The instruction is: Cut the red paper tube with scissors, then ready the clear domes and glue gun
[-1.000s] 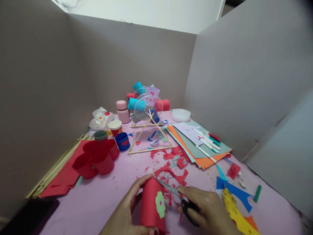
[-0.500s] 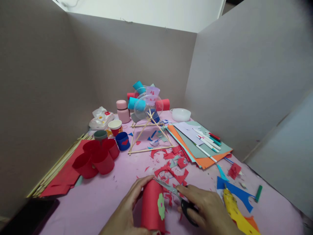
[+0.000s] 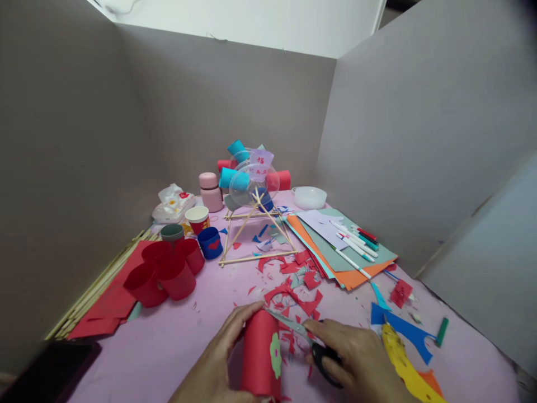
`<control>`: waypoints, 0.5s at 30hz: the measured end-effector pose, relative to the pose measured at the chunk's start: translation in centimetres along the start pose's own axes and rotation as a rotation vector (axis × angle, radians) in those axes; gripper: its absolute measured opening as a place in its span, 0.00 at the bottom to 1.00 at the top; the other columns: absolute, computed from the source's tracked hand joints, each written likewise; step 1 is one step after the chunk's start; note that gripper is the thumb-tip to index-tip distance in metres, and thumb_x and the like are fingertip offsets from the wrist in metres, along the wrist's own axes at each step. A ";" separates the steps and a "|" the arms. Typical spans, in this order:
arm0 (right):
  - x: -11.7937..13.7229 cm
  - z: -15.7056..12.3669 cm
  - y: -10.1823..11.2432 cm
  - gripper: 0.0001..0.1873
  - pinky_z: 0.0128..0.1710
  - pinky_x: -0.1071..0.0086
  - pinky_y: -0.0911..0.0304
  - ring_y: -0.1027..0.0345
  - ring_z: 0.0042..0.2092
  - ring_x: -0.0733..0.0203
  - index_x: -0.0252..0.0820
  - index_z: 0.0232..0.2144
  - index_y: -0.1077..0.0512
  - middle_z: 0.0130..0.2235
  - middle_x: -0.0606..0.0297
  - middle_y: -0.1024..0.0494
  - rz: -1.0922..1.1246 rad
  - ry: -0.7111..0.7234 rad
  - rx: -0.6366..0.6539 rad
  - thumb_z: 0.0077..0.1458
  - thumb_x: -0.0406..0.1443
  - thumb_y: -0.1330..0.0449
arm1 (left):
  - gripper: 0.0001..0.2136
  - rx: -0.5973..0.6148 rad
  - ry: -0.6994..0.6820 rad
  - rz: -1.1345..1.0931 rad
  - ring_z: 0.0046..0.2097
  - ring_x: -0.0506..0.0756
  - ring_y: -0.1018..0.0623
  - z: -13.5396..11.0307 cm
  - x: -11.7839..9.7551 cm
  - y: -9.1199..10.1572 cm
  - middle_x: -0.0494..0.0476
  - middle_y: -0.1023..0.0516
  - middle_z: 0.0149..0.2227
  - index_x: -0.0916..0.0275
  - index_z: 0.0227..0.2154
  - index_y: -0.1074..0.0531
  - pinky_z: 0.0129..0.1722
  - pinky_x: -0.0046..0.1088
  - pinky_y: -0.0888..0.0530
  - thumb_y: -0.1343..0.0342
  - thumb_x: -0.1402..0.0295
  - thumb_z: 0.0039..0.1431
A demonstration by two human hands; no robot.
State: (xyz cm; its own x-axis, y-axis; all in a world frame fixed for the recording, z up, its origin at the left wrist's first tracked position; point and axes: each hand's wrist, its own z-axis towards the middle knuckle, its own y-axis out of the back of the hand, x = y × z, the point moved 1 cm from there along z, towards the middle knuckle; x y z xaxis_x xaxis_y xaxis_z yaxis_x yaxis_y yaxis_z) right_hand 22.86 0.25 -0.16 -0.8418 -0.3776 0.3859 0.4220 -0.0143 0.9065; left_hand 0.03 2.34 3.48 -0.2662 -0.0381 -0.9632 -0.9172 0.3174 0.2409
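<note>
My left hand (image 3: 224, 350) is wrapped round the left side of a red paper tube (image 3: 257, 352), which lies near the table's front edge. A pale green paper flower (image 3: 275, 355) with a pink centre is stuck on the tube's right side. In my right hand (image 3: 350, 352) are scissors (image 3: 321, 358) with black handles. Their blades point left and reach the far right rim of the tube; how far they are parted is hard to see. Red paper scraps (image 3: 293, 295) are scattered just beyond the tube.
Red paper cups (image 3: 176, 277) and a blue one (image 3: 210, 242) stand left. A wheel model on a stick frame (image 3: 257, 224) stands behind. Coloured sheets (image 3: 348, 268) with markers (image 3: 356, 246) lie right, near a yellow glue gun (image 3: 396, 352). A phone (image 3: 54, 369) lies front left.
The view has shifted very slightly. Both hands, the tube and the scissors keep nearly the same places, with only a tiny movement at the blades.
</note>
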 end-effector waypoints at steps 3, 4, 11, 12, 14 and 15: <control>-0.2 0.0 -0.2 0.27 0.33 0.69 0.31 0.23 0.38 0.52 0.46 0.48 0.28 0.40 0.60 0.18 0.022 0.006 -0.007 0.45 0.26 0.47 | 0.38 -0.004 0.011 0.000 0.59 0.62 0.35 0.1 -0.1 0.0 0.52 0.33 0.58 0.50 0.51 0.35 0.57 0.40 0.37 0.40 0.80 0.31; -0.2 -0.1 -0.3 0.27 0.34 0.68 0.31 0.23 0.38 0.52 0.46 0.48 0.28 0.40 0.60 0.19 0.041 -0.003 -0.013 0.45 0.27 0.47 | 0.38 -0.001 0.013 -0.001 0.59 0.63 0.35 0.1 -0.1 0.0 0.53 0.33 0.58 0.51 0.51 0.35 0.57 0.40 0.37 0.40 0.80 0.31; 0.3 0.4 0.4 0.21 0.38 0.68 0.32 0.26 0.39 0.55 0.43 0.49 0.29 0.42 0.59 0.21 0.387 -0.172 -0.121 0.51 0.37 0.43 | 0.40 0.018 0.013 -0.027 0.61 0.62 0.38 0.2 0.3 0.2 0.52 0.36 0.60 0.50 0.53 0.36 0.59 0.38 0.40 0.39 0.79 0.31; 0.6 0.5 0.5 0.22 0.36 0.69 0.32 0.27 0.37 0.56 0.43 0.48 0.29 0.40 0.60 0.21 0.467 -0.186 -0.128 0.49 0.39 0.40 | 0.40 0.021 0.022 -0.031 0.61 0.61 0.38 0.1 0.4 0.1 0.52 0.36 0.60 0.50 0.54 0.37 0.59 0.37 0.40 0.39 0.79 0.31; 1.2 0.5 0.4 0.30 0.34 0.70 0.33 0.28 0.37 0.56 0.44 0.48 0.30 0.42 0.60 0.23 0.614 -0.188 -0.136 0.40 0.42 0.34 | 0.42 0.041 0.045 -0.055 0.60 0.61 0.36 0.0 0.4 -0.1 0.51 0.36 0.61 0.49 0.56 0.40 0.57 0.37 0.37 0.39 0.80 0.32; 1.4 0.5 0.2 0.35 0.35 0.69 0.33 0.29 0.40 0.54 0.44 0.49 0.31 0.46 0.58 0.24 0.672 -0.172 -0.142 0.35 0.43 0.32 | 0.43 0.058 0.053 -0.073 0.60 0.62 0.36 -0.1 0.5 -0.2 0.51 0.37 0.61 0.49 0.57 0.41 0.56 0.37 0.35 0.38 0.79 0.33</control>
State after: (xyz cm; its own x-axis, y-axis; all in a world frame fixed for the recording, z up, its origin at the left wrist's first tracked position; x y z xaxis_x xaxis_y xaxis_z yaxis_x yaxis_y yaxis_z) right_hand 21.55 0.20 0.64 -0.4198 -0.1953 0.8863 0.8989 0.0454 0.4358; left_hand 0.11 2.15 3.00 -0.2164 -0.1129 -0.9698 -0.9163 0.3663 0.1618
